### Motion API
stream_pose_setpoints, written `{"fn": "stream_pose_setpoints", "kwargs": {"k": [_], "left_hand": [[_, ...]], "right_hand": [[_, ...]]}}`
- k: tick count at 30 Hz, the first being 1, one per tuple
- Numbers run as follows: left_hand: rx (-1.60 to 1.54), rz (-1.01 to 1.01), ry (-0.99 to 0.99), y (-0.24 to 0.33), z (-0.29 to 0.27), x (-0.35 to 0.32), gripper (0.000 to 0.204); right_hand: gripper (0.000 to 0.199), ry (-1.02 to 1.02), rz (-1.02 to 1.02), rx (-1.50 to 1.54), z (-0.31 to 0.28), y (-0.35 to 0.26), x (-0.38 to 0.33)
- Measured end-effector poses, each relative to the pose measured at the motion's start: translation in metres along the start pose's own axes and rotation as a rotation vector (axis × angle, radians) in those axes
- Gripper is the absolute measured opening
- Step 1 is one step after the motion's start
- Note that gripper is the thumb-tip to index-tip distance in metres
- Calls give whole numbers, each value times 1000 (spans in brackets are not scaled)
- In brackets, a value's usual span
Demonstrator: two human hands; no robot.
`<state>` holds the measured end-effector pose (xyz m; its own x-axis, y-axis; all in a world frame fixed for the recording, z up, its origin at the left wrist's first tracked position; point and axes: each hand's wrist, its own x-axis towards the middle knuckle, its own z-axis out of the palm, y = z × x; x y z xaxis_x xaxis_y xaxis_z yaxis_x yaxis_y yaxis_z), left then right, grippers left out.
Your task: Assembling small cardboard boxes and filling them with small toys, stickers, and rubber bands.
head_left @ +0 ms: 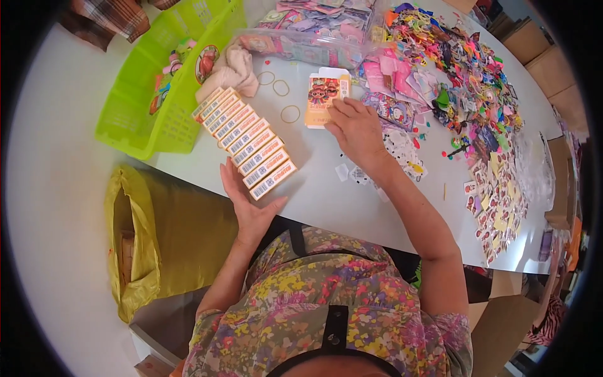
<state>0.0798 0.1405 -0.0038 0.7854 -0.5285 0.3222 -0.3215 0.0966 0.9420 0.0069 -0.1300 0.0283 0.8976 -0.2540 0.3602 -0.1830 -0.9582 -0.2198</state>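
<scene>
A slanting row of small white-and-orange cartons (pixel 249 143) leans on the table, narrow barcoded sides up. My left hand (pixel 251 207) is at the row's near end, thumb and fingers spread, its fingers beside the nearest cartons. To the right, an orange-and-white carton (pixel 320 94) with cartoon figures lies face up, a white flap sticking out at its far end. My right hand (pixel 358 129) has its bent fingers over the carton's right side and its thumb at the near edge. The fingers partly hide the carton. Rubber bands (pixel 290 114) lie between the row and this carton.
A lime-green basket (pixel 173 119) stands at the far left beside a crumpled cloth (pixel 235 69). Behind is a clear bin (pixel 301 47) of colourful packets. Mixed small toys (pixel 449 75) and sticker cards (pixel 496 207) spread over the right. A yellow bag (pixel 182 232) hangs below the table's left edge.
</scene>
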Motion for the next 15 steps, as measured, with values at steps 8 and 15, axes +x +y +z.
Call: {"fn": "stream_pose_setpoints", "kwargs": {"k": [8,15], "left_hand": [[346,546,44,42,2,-31,87],[212,497,-312,68,43,-11,43]], "right_hand": [[75,134,479,88,-10,4,34],[78,123,573,545,1,25,34]]}}
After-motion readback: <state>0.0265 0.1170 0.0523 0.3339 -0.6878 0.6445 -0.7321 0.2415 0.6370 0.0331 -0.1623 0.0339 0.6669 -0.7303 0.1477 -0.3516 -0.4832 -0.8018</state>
